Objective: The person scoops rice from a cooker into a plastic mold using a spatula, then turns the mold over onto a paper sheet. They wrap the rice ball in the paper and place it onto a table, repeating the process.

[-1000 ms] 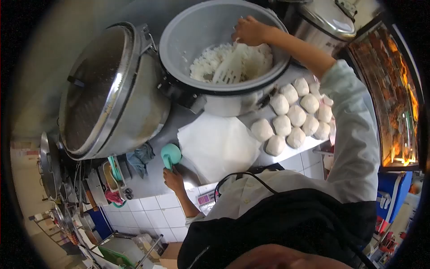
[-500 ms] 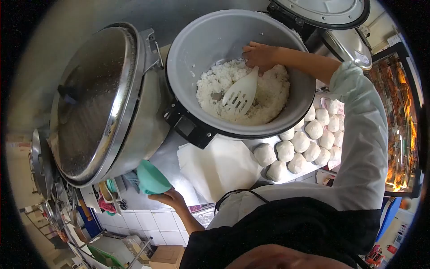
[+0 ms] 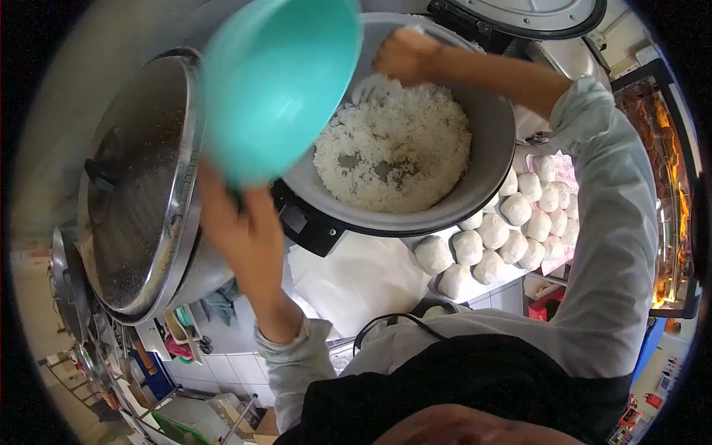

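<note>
My left hand (image 3: pixel 248 230) grips a teal bowl (image 3: pixel 285 89) by its lower end, raised and tilted over the left rim of the large grey pot (image 3: pixel 493 148). White rice (image 3: pixel 404 141) lies in the pot, with the metal bottom showing through in small gaps. Inside the pot's far side, my right hand (image 3: pixel 408 58) is closed round a white slotted paddle (image 3: pixel 377 87), whose blade is partly hidden and blurred near the rice. The bowl's inside looks bare where it shows.
Wrapped white balls (image 3: pixel 493 231) stand in rows right of white paper sheets (image 3: pixel 356 278). A big lidded steel pot (image 3: pixel 141 185) is at the left. The grey pot's open lid (image 3: pixel 541 13) is at the top right, above a lit glass cabinet (image 3: pixel 656 193).
My left hand has lifted the teal bowl from beside the counter's near edge up to the pot. My right hand has moved slightly left and up with the paddle, away from the rice's middle.
</note>
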The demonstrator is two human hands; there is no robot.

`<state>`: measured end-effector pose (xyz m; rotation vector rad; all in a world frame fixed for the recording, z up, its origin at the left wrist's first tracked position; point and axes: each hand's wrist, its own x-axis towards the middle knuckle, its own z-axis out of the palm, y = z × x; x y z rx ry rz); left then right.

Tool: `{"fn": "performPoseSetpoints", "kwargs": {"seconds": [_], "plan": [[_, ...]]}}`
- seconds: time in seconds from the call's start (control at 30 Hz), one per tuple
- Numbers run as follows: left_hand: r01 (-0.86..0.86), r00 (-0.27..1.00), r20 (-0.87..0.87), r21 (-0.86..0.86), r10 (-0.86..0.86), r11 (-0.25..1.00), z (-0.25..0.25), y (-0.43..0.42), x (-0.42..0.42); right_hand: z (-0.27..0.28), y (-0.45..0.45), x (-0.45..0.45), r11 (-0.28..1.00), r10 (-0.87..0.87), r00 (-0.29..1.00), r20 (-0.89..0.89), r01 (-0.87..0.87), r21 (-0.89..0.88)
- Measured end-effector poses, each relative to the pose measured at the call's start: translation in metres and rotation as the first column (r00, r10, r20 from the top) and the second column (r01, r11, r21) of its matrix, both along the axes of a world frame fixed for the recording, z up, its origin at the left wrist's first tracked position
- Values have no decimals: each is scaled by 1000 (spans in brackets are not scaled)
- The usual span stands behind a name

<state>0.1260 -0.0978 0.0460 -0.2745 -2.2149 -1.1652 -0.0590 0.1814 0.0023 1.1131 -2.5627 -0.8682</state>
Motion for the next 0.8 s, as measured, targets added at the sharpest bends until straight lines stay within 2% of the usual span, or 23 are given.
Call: {"fn": "performPoseSetpoints", "kwargs": {"seconds": [0.03, 0.07, 0.1, 0.13, 0.17, 0.2, 0.27, 0.3, 0.33, 0.37, 0.4, 0.43, 0.47, 0.5, 0.57, 0.63, 0.67, 0.7, 0.77, 0.8], "plan": [[-21, 989, -145, -140, 0, 990, 14, 16, -22, -3, -13, 12, 996, 3, 998, 64, -9, 90], [39, 997, -52, -215, -51, 976, 21, 22, -37, -3, -22, 25, 983, 3, 991, 131, -28, 182], [105, 994, 51, -282, -94, 954, 23, 27, -48, 4, -24, 36, 983, 9, 991, 133, -33, 181], [105, 994, 52, -285, -94, 953, 23, 34, -60, 21, -24, 48, 981, -59, 975, 214, 17, 194], [108, 986, 163, -504, -28, 857, 21, 43, -71, 34, -22, 60, 975, -128, 948, 291, 67, 212], [136, 964, 257, -687, 63, 713, 18, 50, -83, 41, -20, 74, 974, -128, 948, 293, 65, 215], [236, 949, 304, -860, 84, 452, -8, 62, -114, 50, -10, 93, 987, -80, 941, 329, 28, 161], [300, 927, 357, -890, 114, 344, -15, 70, -124, 53, -3, 92, 986, -76, 939, 336, 20, 166], [367, 901, 406, -901, 152, 234, -23, 80, -129, 56, 3, 91, 999, 25, 982, 188, -29, 19], [373, 896, 415, -897, 158, 238, -33, 88, -134, 58, 8, 89, 988, 104, 994, 23, -100, -122], [481, 821, 500, -866, 275, 140, -39, 97, -135, 64, 9, 88, 994, 81, 995, -55, -85, -72], [589, 729, 559, -806, 396, 55, -44, 102, -136, 62, 11, 88, 993, 90, 995, -49, -93, -70], [593, 723, 563, -803, 400, 58, -50, 105, -136, 58, 12, 88, 996, 89, 995, -45, -90, -23], [660, 687, 615, -751, 387, 20, -49, 106, -131, 53, 13, 90, 997, 80, 996, -41, -80, 18], [727, 642, 665, -686, 381, -28, -50, 109, -117, 47, 15, 83, 995, 92, 996, 20, -91, -29], [816, 578, 769, -545, 274, -193, -50, 113, -104, 42, 21, 70, 992, 108, 992, 68, -104, -69], [816, 579, 768, -545, 276, -194, -49, 115, -102, 37, 23, 64, 999, 5, 989, 150, 2, -49], [878, 475, 815, -467, 331, -109, -49, 117, -103, 33, 25, 59, 994, -97, 969, 227, 104, -17], [952, 242, 882, -296, 405, 74, -48, 119, -104, 25, 29, 51, 991, -136, 957, 255, 136, 21], [952, 244, 883, -297, 402, 74, -46, 119, -103, 21, 30, 49, 984, -178, 943, 282, 168, 59]]}}
